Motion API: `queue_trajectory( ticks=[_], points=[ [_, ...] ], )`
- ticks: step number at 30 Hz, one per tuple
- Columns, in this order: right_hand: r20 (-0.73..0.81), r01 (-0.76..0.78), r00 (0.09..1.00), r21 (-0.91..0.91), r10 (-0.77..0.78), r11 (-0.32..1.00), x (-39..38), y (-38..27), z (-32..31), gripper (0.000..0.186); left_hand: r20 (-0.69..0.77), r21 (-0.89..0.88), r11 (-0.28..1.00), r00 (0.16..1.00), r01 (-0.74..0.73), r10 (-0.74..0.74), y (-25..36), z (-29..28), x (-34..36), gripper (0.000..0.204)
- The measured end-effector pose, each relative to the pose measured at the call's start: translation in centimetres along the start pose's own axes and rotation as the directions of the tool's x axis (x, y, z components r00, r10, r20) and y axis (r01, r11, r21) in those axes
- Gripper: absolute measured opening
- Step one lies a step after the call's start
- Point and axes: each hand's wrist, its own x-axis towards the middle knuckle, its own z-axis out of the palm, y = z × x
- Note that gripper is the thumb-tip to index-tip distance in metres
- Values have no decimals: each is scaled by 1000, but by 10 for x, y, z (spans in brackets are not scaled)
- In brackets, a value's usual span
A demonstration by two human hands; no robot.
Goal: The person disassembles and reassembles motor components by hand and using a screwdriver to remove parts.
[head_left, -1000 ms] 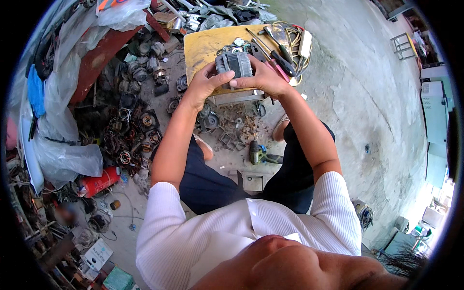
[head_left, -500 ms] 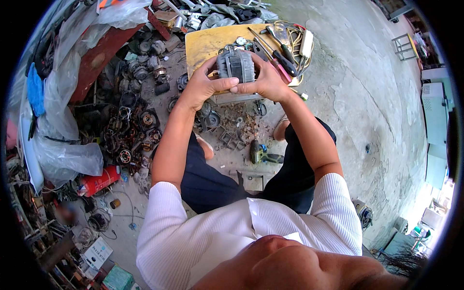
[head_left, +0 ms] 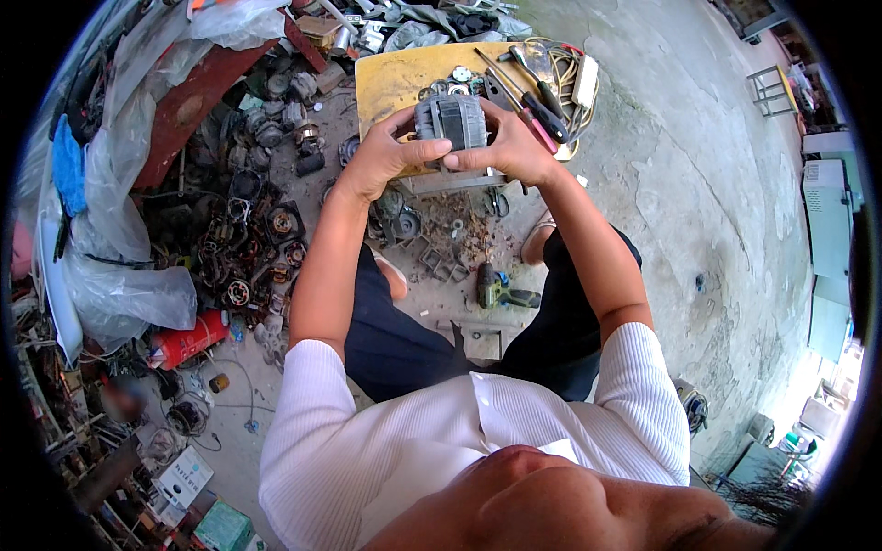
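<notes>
Between my hands is a grey, ribbed metal motor (head_left: 452, 123), held over the near part of a small yellow-topped table (head_left: 390, 78). My left hand (head_left: 384, 156) grips its left side, the thumb lying across the near face. On the opposite side my right hand (head_left: 511, 147) is wrapped round it, its thumb almost meeting the left one. The far fingers of both hands are mostly hidden. Beyond the motor lie small round metal parts (head_left: 461, 73). Just right of it are screwdrivers (head_left: 544, 116) with dark handles and a tool with pink-red grips (head_left: 540, 134).
A coiled cable with a white power strip (head_left: 583, 83) rests at the table's right edge. On the floor between my feet sits a green cordless drill (head_left: 503, 292). Heaps of dismantled motor parts (head_left: 253, 230) spread to the left, near a red cylinder (head_left: 190, 340) and plastic sheeting (head_left: 138, 298).
The motor has turned slightly in my hands, its top tipping away. Both hands keep their hold, in nearly the same place.
</notes>
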Motion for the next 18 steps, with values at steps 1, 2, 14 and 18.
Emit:
queue_trajectory(
  ticks=[1, 2, 14, 18],
  points=[
    [-16, 19, 1000, 2, -19, 1000, -1, 0, 1, 80, 0, -5, 1000, 1000, -4, 4, 1, 1, 0, 72],
    [-33, 39, 999, 3, -39, 999, -3, -1, 4, 79, -19, -4, 1000, 1000, -13, 13, 0, 3, 0, 72],
    [45, -314, 947, 328, 318, 891, -5, 7, 5, 71, 24, 205, 971, 991, 124, -131, -2, -17, 2, 115],
    [105, -345, 936, 470, 337, 813, -2, 9, 6, 72, 65, 289, 943, 987, -163, 150, 9, -8, -6, 125]
  ],
)
